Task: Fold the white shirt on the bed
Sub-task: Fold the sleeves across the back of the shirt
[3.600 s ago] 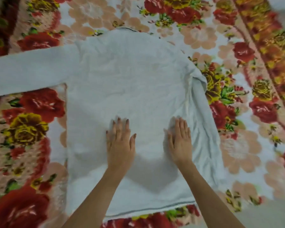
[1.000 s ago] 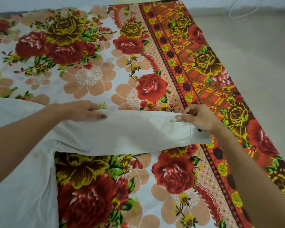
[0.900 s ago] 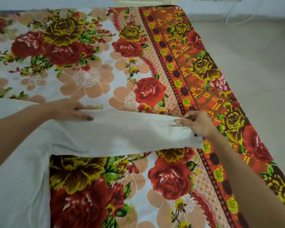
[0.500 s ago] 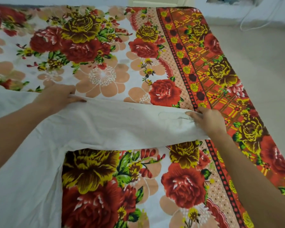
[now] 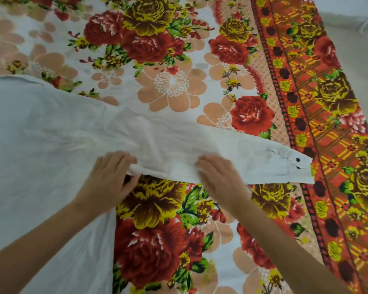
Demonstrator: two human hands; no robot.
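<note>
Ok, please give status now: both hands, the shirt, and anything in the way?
Left hand pinching sleeve lower edge near armpit. Right hand flat on sleeve. White shirt unfolded, sleeve stretched toward cuff. Nothing blocking on floral bedspread.

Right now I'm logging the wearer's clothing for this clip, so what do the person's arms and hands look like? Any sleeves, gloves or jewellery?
Both forearms are bare up to the frame edge, with no sleeves showing. The left hand and right hand wear no gloves, and no rings, watch or bracelets show. Motion blur hides the fingernails.
</note>
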